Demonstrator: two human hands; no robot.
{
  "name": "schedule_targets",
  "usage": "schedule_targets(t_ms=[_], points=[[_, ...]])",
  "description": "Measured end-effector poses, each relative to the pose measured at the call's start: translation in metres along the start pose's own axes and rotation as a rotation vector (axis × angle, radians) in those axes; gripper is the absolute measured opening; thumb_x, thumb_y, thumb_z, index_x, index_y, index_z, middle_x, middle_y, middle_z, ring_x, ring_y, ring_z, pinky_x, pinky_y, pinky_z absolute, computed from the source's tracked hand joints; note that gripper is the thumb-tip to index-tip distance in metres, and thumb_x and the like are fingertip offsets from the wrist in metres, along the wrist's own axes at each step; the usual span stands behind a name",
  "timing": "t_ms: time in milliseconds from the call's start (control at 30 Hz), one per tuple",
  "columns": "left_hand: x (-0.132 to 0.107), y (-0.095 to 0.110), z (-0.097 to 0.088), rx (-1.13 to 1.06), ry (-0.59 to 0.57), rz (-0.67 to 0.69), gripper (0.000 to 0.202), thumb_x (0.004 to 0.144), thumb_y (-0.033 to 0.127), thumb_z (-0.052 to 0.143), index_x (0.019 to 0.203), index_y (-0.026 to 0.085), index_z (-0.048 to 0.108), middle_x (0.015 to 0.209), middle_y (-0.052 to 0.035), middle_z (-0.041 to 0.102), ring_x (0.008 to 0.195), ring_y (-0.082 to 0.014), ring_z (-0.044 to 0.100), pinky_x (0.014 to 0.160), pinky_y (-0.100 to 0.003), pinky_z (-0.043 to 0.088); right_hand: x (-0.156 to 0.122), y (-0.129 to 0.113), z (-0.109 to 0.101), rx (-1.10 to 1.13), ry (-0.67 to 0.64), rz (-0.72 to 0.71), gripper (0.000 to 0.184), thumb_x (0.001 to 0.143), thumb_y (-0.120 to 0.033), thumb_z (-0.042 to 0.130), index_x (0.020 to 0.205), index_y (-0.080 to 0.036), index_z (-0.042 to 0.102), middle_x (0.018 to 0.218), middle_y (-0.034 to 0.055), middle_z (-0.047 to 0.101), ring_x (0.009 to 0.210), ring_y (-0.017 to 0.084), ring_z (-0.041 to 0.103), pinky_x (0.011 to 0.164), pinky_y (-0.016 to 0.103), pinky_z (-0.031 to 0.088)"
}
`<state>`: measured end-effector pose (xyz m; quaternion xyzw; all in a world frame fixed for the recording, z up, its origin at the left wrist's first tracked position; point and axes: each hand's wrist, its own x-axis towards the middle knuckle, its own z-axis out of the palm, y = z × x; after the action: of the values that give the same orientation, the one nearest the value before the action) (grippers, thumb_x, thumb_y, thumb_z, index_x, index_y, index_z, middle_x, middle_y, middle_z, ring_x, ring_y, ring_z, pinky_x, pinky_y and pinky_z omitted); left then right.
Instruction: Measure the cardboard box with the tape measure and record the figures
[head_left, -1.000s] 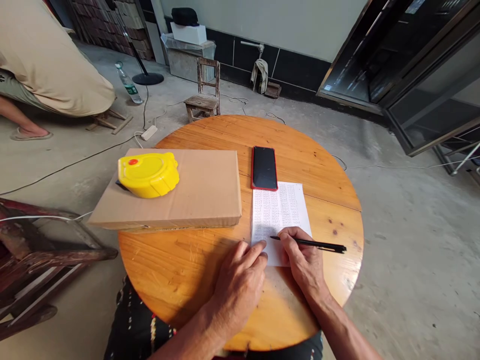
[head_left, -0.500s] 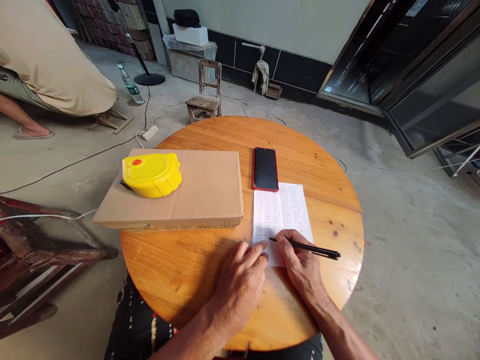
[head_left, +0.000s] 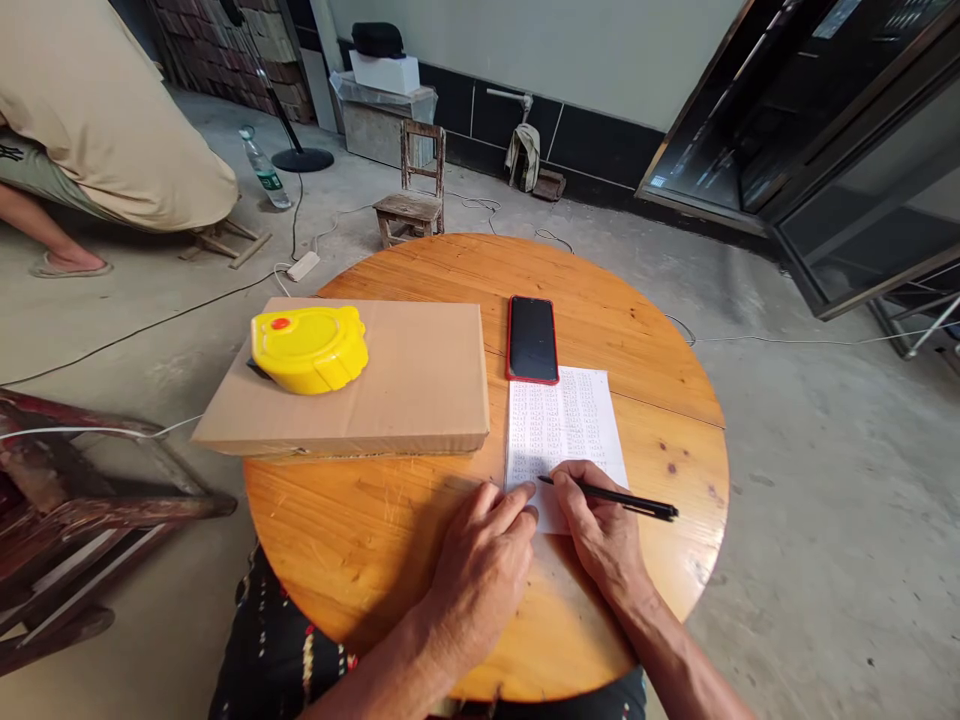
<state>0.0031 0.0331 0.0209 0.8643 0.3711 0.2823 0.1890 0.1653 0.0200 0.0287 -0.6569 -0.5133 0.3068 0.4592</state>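
Note:
A black pen is pinched in my right hand, its tip on the lower left part of a white sheet of paper. Rows of small handwritten characters cover much of the sheet. My left hand lies palm down at the sheet's lower left edge, fingers resting on the paper and table, the index finger stretched close to the pen tip. It holds nothing that I can see. A phone in a red case lies over the paper's top edge.
The round wooden table carries a cardboard box at left, with a yellow tape-measure-shaped case on top. Beyond stand a small wooden chair and a water bottle. Another person's foot shows at far left.
The whole view has shifted very slightly. Both hands, the pen and the paper stay in almost the same place.

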Motion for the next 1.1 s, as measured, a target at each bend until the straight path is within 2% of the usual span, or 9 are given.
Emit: schedule_targets(t_ms=[1100], points=[[-0.0008, 0.0008, -0.0010, 0.014, -0.044, -0.024, 0.026, 0.083, -0.002, 0.048, 0.090, 0.016, 0.065, 0.123, -0.0051, 0.066, 0.095, -0.0244, 0.057, 0.080, -0.043, 0.058, -0.0007, -0.0002, 0.0000, -0.086, 0.000, -0.027, 0.022, 0.095, -0.033, 0.052, 0.078, -0.020, 0.060, 0.066, -0.0028, 0.054, 0.059, 0.013, 0.046, 0.055, 0.024, 0.039]])
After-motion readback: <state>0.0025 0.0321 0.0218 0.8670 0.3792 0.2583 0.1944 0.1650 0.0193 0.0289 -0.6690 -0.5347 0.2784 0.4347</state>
